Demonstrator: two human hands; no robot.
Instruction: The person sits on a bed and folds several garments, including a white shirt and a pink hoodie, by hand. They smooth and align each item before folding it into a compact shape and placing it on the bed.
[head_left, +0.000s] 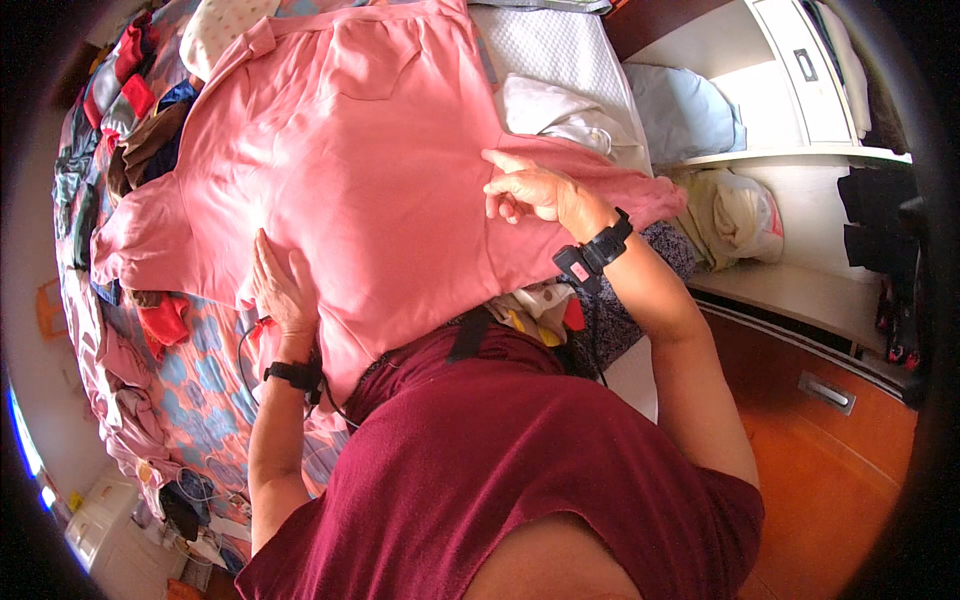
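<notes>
A pink long-sleeved garment (pixel 370 190) lies spread over the bed in front of me, its sleeves out to the left and right and its gathered far part toward the top. My left hand (pixel 280 290) rests flat on the left part of the cloth, fingers stretched and close together. Over the right side, near where the right sleeve joins, is my right hand (pixel 530 190). Its index finger points left and the other fingers bend loosely, with no cloth visibly gripped. Both wrists wear black straps.
Crumpled clothes (pixel 130 110) line the bed's left side on a flowered sheet (pixel 205 400). White folded cloth (pixel 555 110) lies beyond the right sleeve. An open cabinet (pixel 800 210) at the right holds a light blue bundle (pixel 685 110) and a rolled cream blanket (pixel 735 220).
</notes>
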